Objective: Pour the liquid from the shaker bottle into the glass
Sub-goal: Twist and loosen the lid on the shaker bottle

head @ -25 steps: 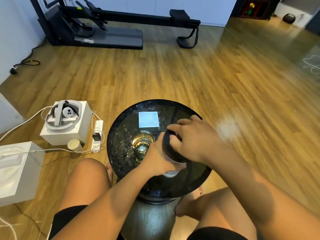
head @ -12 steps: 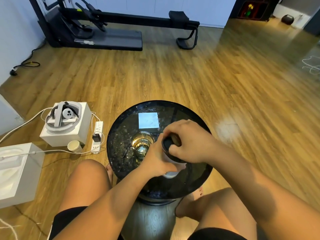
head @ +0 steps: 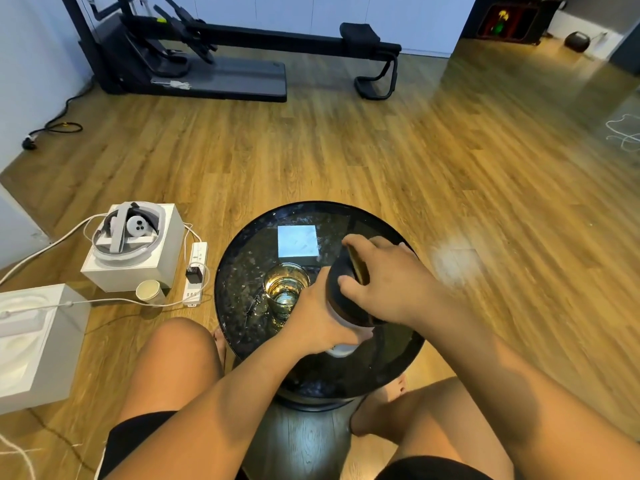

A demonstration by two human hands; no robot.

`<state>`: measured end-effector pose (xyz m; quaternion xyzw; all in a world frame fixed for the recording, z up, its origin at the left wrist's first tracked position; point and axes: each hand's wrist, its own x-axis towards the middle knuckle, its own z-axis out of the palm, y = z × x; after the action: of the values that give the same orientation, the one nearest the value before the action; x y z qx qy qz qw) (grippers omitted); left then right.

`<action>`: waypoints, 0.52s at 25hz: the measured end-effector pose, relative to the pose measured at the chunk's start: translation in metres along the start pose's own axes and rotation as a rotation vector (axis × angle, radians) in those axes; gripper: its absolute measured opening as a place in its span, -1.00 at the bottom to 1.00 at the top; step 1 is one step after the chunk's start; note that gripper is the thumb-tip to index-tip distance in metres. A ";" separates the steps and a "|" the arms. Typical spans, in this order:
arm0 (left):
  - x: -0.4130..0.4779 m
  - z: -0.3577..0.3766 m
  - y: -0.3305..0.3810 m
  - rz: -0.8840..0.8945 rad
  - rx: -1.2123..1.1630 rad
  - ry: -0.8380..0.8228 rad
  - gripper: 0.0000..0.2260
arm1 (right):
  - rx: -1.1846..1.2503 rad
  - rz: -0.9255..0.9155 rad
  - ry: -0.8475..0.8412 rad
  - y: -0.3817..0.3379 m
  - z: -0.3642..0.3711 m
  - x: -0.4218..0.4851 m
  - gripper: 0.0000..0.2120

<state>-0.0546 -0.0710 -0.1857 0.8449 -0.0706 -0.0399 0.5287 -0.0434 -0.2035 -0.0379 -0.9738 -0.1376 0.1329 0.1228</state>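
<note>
Lower centre of the frame, the left hand (head: 317,322) is gripping the shaker bottle (head: 348,306) while the right hand (head: 384,282) is grasping its lid, seemingly lifting off; the glass (head: 285,287) is waiting, pouring not begun.

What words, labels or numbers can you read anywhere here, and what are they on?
None can be read.
Shaker bottle: a dark mark near its base below the left hand, too small to read.
White square on the table: blank, as far as shows.
White box and power strip: no legible print.
Treadmill: a small round mark on its deck, too blurred to read.
</note>
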 end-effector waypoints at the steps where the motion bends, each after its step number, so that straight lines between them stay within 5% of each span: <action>1: 0.000 0.000 0.001 -0.002 -0.016 -0.002 -0.26 | 0.055 -0.063 -0.019 0.000 -0.002 0.001 -0.47; 9: -0.004 0.000 -0.008 -0.125 -0.080 -0.038 -0.09 | 0.144 -0.457 0.035 -0.021 0.011 -0.005 -0.63; 13: 0.004 0.001 0.004 -0.059 0.006 -0.087 -0.24 | -0.196 -0.079 0.164 -0.012 -0.005 0.003 -0.42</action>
<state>-0.0515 -0.0742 -0.1826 0.8456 -0.0689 -0.0921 0.5214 -0.0420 -0.1922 -0.0308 -0.9825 -0.1778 0.0339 0.0431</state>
